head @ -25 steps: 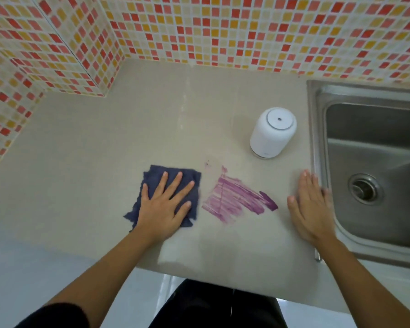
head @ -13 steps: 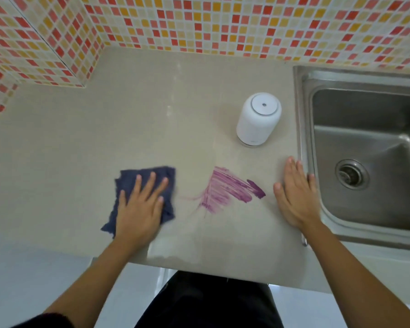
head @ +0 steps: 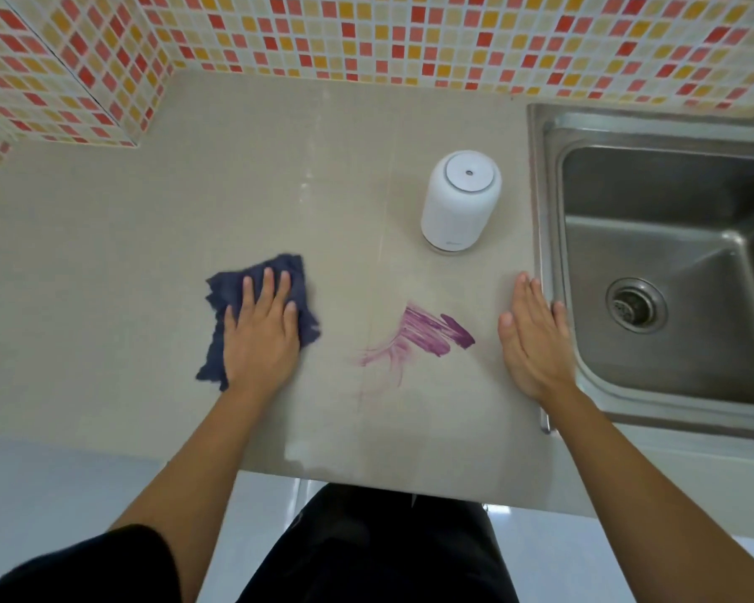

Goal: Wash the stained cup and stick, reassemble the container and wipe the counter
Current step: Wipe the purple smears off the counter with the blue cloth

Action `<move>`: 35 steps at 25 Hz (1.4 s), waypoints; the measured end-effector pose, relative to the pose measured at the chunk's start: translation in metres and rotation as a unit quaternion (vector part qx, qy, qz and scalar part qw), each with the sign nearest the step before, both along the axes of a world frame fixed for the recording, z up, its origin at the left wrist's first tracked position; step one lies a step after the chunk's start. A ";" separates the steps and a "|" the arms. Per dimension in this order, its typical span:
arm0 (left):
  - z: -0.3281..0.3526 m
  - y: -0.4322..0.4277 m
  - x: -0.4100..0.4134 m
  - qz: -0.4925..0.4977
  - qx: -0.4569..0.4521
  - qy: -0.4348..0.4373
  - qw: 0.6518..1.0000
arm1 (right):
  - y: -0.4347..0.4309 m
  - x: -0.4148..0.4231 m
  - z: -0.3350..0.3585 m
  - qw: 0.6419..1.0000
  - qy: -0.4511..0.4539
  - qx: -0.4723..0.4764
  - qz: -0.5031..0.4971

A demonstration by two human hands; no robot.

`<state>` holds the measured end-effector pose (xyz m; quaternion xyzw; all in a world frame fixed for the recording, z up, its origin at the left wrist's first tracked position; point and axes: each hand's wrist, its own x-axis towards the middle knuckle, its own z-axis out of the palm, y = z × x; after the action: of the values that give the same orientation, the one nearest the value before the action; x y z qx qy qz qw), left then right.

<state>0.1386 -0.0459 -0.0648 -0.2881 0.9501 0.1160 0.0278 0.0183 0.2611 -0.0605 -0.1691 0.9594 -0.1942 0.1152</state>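
Note:
A dark blue cloth (head: 294,280) lies on the beige counter (head: 149,237). My left hand (head: 262,332) presses flat on the cloth, fingers close together. To its right is a purple stain (head: 427,335), with faint smeared streaks trailing toward its lower left. My right hand (head: 536,337) rests flat on the counter between the stain and the sink, holding nothing. The white closed container (head: 460,202) stands upright behind the stain.
A steel sink (head: 671,263) with a drain (head: 636,304) fills the right side. Mosaic tiled walls (head: 410,37) bound the counter at the back and left. The counter's front edge runs just below my forearms.
My left hand has slid the cloth leftward, away from the stain. The stain's left part has become thin and smeared. My right hand has stayed beside the sink.

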 end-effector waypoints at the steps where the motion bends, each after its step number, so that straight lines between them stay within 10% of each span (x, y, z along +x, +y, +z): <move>1: 0.001 0.009 -0.026 0.016 0.002 0.006 1.000 | 0.000 0.000 0.000 1.000 0.001 -0.003 0.003; 6: -0.002 0.073 0.025 -0.200 0.004 0.027 0.979 | 0.000 0.002 0.005 0.998 -0.009 -0.055 -0.015; 13: -0.002 -0.016 -0.079 -0.039 -0.018 0.035 0.998 | -0.042 -0.057 0.032 0.950 -0.074 -0.292 -0.079; 19: -0.007 0.022 -0.012 -0.267 0.028 0.036 0.963 | -0.079 -0.098 0.024 0.923 -0.122 -0.364 -0.027; 25: 0.012 -0.030 -0.058 -0.031 0.041 0.062 0.997 | -0.075 -0.127 0.035 0.917 -0.067 -0.389 -0.058; 29: 0.019 0.103 -0.085 -0.253 0.188 0.058 0.947 | -0.046 -0.133 0.046 0.909 -0.040 -0.406 -0.083; 32: 0.000 0.163 -0.008 -0.465 0.067 0.045 0.882 | -0.021 -0.135 0.049 0.916 -0.022 -0.392 -0.083; 35: -0.007 0.130 -0.027 -0.408 0.019 0.041 0.912 | -0.004 -0.137 0.050 0.919 -0.021 -0.383 -0.092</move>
<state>0.1121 0.0837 -0.0722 0.1305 0.9828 0.1247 0.0394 -0.1191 0.2572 -0.0107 -0.1072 0.8202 -0.5603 0.0434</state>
